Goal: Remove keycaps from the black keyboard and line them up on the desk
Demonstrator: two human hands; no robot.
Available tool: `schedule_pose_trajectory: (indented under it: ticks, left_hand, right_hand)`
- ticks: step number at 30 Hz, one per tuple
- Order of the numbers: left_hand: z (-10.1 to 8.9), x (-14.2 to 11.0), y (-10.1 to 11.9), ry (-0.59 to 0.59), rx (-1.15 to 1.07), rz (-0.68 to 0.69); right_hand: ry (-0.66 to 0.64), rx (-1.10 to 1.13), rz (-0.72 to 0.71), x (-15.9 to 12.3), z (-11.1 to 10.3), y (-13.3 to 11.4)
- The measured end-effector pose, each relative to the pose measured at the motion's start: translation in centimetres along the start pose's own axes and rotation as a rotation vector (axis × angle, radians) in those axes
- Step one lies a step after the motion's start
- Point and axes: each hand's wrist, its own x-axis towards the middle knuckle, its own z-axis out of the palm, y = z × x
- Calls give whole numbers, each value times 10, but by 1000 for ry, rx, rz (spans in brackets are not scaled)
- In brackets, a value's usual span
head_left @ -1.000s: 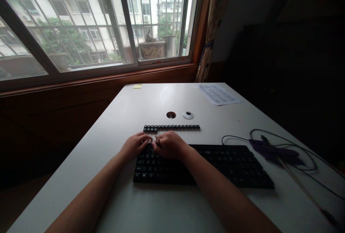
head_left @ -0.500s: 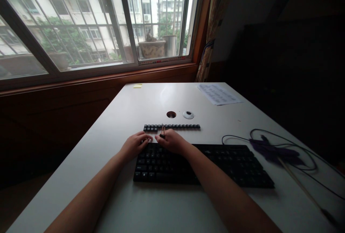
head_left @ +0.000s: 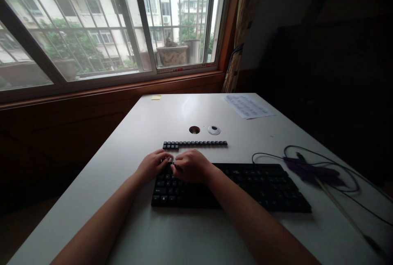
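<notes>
A black keyboard [head_left: 264, 187] lies on the white table, with several keycaps off its top rows. My left hand [head_left: 152, 164] is at its far left corner, fingers curled over the edge and gripping it. Closed over the upper left keys is my right hand [head_left: 192, 166], its fingers wrapped round a small keycap puller [head_left: 177, 168] with a dark grip. The puller's wire end is mostly hidden by the fingers. Beyond both hands, loose black keycaps [head_left: 202, 143] stand in a long row, with a shorter row [head_left: 170, 147] in front at the left.
A round cable hole [head_left: 194, 130] and its white cover [head_left: 214, 130] are behind the keycaps. Printed paper [head_left: 249, 106] lies at the far right, a yellow sticky note [head_left: 156, 97] at the far left. Right of the keyboard are a dark cable [head_left: 307, 148], purple cloth [head_left: 302, 169] and a thin stick [head_left: 340, 209].
My right hand lifted the puller, its wire loops showing toward the keycap row, then came back down over the upper left keys. My left hand has stayed at the keyboard's corner.
</notes>
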Motion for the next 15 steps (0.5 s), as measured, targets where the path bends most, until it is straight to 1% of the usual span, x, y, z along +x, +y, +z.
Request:
schedule_pose_trajectory:
  ticks: [2, 4, 6, 8, 12, 15]
  left_hand:
    - [0, 0, 0, 1, 12, 2]
    - [-1, 0, 1, 1, 27, 2]
    - [-1, 0, 1, 2, 37, -1]
    - [-1, 0, 1, 7, 41, -3]
    - [0, 0, 1, 13, 39, 3]
    - [0, 0, 1, 10, 41, 5]
  right_hand:
    - [8, 101, 134, 1, 2, 8]
    - [-23, 225, 232, 1, 3, 16]
    - [-61, 334, 273, 1, 4, 22]
    - [-71, 412, 301, 0, 6, 24]
    - [-62, 503, 347, -1, 11, 26]
    - [-67, 552, 416, -1, 12, 28]
